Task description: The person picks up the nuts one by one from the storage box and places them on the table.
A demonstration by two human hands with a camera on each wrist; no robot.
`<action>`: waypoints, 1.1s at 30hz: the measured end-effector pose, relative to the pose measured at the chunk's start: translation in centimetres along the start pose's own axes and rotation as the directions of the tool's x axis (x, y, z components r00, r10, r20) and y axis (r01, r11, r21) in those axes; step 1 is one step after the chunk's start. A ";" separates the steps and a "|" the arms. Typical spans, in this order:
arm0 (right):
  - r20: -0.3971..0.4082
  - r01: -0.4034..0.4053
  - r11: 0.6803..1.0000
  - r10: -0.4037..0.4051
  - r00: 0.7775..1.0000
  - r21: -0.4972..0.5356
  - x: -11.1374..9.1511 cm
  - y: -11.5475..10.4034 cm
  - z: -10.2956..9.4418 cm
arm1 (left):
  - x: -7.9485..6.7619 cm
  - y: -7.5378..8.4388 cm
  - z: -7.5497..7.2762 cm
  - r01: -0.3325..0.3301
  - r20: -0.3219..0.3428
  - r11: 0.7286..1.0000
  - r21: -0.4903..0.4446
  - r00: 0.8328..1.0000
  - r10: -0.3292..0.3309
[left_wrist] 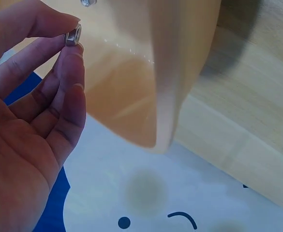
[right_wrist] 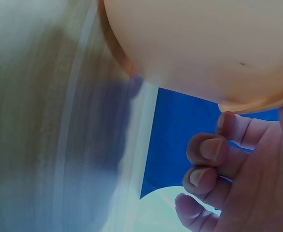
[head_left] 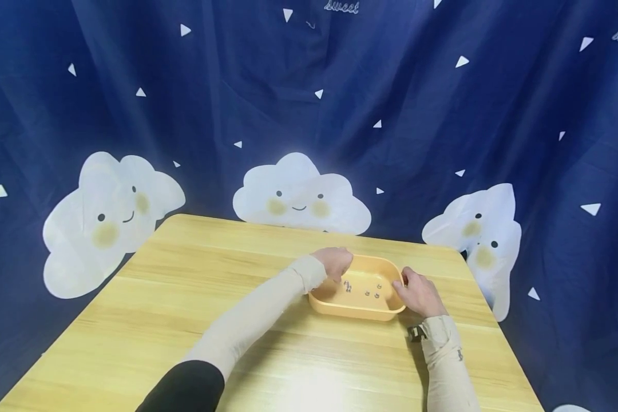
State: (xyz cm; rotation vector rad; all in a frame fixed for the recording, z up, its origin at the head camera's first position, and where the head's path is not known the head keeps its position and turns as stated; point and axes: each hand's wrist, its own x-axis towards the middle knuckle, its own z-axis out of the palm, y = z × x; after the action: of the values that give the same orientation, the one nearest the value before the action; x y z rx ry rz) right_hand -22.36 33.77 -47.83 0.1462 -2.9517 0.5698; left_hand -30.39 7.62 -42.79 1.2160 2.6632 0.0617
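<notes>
A shallow yellow-orange plastic tray sits on the table with several small metal nuts scattered over its floor. My left hand is over the tray's left end. Between thumb and fingertips it pinches one shiny hex nut, best seen in the left wrist view; the other fingers curl loosely below. At the right end, my right hand grips the tray's rim, thumb over the edge. From the right wrist view, its fingers are bent beside the tray's outer wall.
The light wood table extends on all sides of the tray, widest to the left and front. A dark blue curtain with white clouds and triangles hangs behind the table's far edge.
</notes>
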 end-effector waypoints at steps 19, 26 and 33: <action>-0.001 0.000 1.000 0.000 1.000 0.001 -0.1 0.0 0.1 | -2.4 -2.0 -1.2 0.014 -0.039 1.000 -0.022 0.999 -0.015; -0.003 -0.006 1.000 0.006 1.000 0.004 -0.1 0.1 0.2 | -3.1 -2.8 -1.2 0.027 -0.053 0.999 -0.030 0.998 -0.028; -0.011 -0.003 1.000 0.003 1.000 0.008 -0.1 0.0 0.3 | -4.0 -3.5 -1.2 0.044 -0.062 0.997 -0.063 0.997 -0.048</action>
State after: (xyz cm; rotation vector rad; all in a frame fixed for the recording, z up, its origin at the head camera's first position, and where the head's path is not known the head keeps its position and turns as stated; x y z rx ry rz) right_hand -22.26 33.69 -48.16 0.1388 -2.9399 0.5817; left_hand -30.69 2.39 -41.37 1.1518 2.7213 0.1768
